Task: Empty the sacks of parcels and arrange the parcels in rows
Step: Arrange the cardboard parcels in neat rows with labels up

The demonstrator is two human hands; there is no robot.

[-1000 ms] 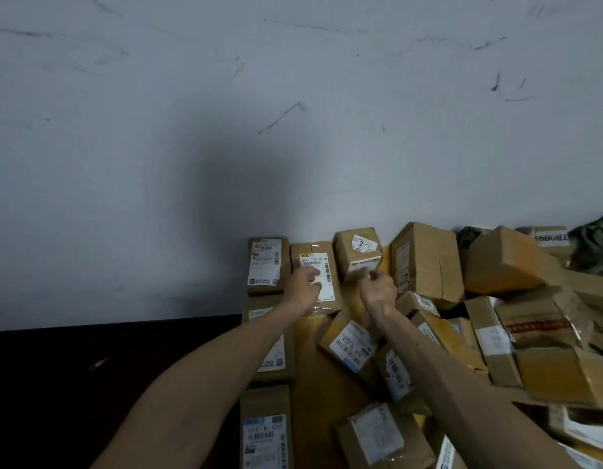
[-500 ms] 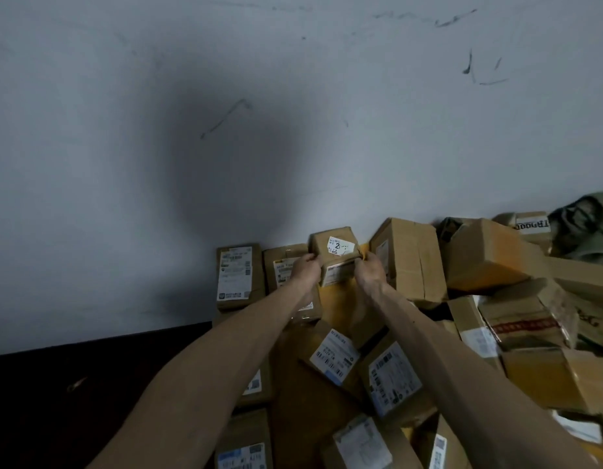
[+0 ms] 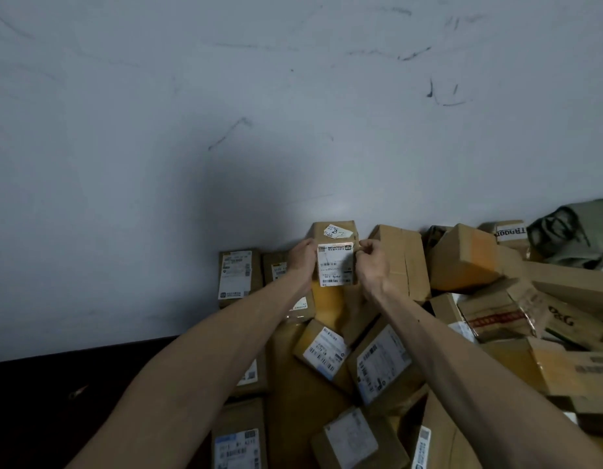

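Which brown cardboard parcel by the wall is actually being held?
The small brown cardboard parcel with the "2" sticker on top, gripped at its sides by the left hand and right hand. No other parcel is gripped.

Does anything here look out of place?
Yes. Right of the box held by the left hand and right hand, parcels lie heaped and askew, not in rows; one big carton sits tilted.

Dim, bluish light. A soft shadow darkens the wall (image 3: 232, 198) at centre; the floor (image 3: 56, 418) at 8 o'clock is nearly black; the parcels (image 3: 564, 367) at 4 o'clock blur.
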